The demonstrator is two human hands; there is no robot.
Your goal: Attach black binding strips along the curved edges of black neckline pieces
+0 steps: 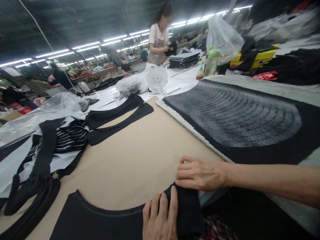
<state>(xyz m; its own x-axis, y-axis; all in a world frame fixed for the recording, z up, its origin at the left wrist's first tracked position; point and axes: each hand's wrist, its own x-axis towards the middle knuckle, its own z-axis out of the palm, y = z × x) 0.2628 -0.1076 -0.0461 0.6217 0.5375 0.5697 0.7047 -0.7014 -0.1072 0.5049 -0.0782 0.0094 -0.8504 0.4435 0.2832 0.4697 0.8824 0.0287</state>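
Note:
A black cut fabric piece (100, 223) with a curved neckline edge lies on the tan table (140, 153) at the near edge. My left hand (160, 218) rests flat on its right part, fingers stretched out and pointing away from me. My right hand (200, 174) reaches in from the right with its fingers curled together at the fabric's upper right corner, and it seems to pinch that corner. The thumb is hidden.
A large dark mat (237, 113) with chalky arc marks lies to the right. Black curved strips (117, 116), striped fabric (70, 136) and plastic bags (50, 110) lie left. Farther back are a small white fan (157, 79), a green bottle (212, 61) and a standing person (158, 40).

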